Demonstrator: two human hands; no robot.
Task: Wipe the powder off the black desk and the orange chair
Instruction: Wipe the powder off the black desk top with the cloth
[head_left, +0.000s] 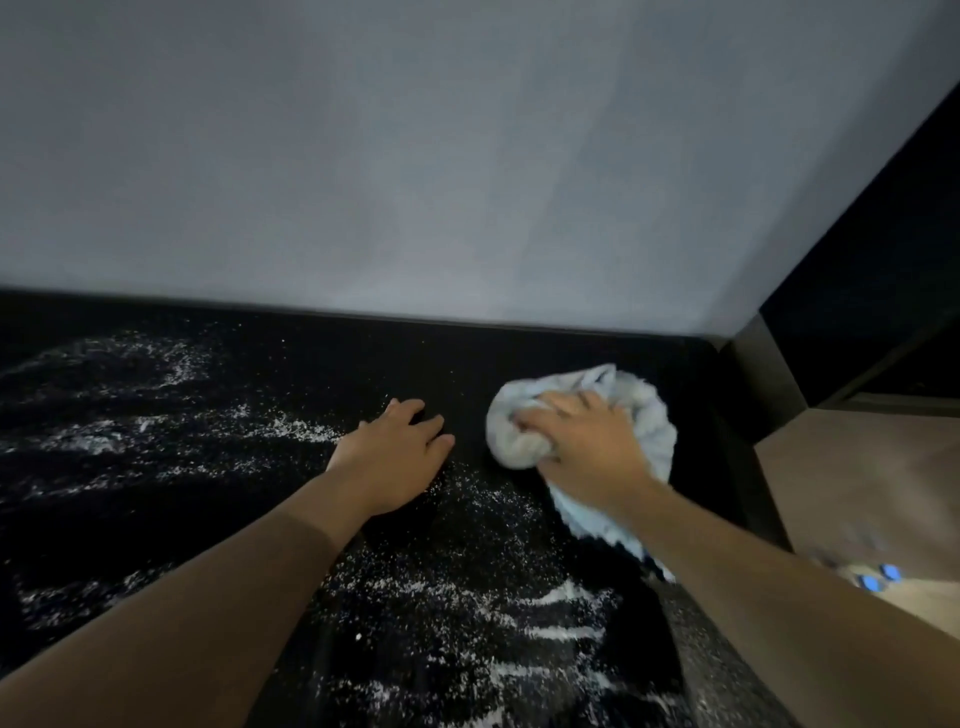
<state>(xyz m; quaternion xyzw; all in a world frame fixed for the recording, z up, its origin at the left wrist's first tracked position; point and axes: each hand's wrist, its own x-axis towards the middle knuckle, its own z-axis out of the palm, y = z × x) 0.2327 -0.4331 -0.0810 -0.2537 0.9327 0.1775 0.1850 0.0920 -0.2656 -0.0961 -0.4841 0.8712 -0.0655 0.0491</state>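
Wall: pale grey wall rising behind the desk.
Desk: black desk against it, right end near a wooden floor.
Powder: white powder scattered left and toward the front; far right corner looks mostly clean.
Chair: orange chair not in view.
Cloth: light blue towel, bunched, on the desk.
Right hand: clenched on the towel.
Left hand: flat, fingers spread, empty.
Risk: sweeping rightward may push powder onto the floor; the left forearm, possibly touching, could smear it.
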